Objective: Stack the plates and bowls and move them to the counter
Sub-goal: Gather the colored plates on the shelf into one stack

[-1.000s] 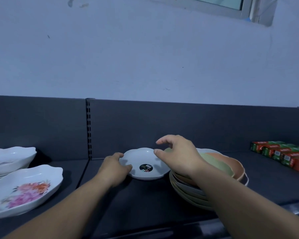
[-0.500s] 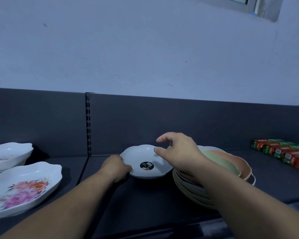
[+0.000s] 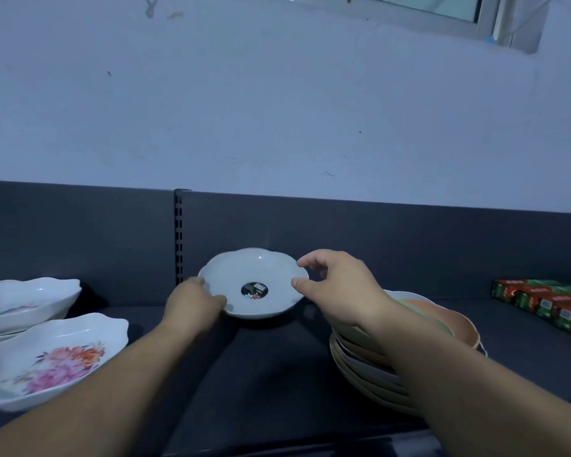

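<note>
White scalloped bowl [image 3: 261,268] held between both hands, left of plate stack [image 3: 370,374], in front of shelf [image 3: 277,374] back panel. Can't tell if its base touches shelf. Dark round sticker [image 3: 254,290] inside bowl. Left hand [image 3: 192,305] grip: fingers curled on near-left rim. Right hand [image 3: 340,288] grip: thumb and fingers pinch right rim, forearm over stack. Floral dish [image 3: 53,357] and more white dishes [image 3: 23,298] far left. Red-green boxes [image 3: 548,301] far right.
</note>
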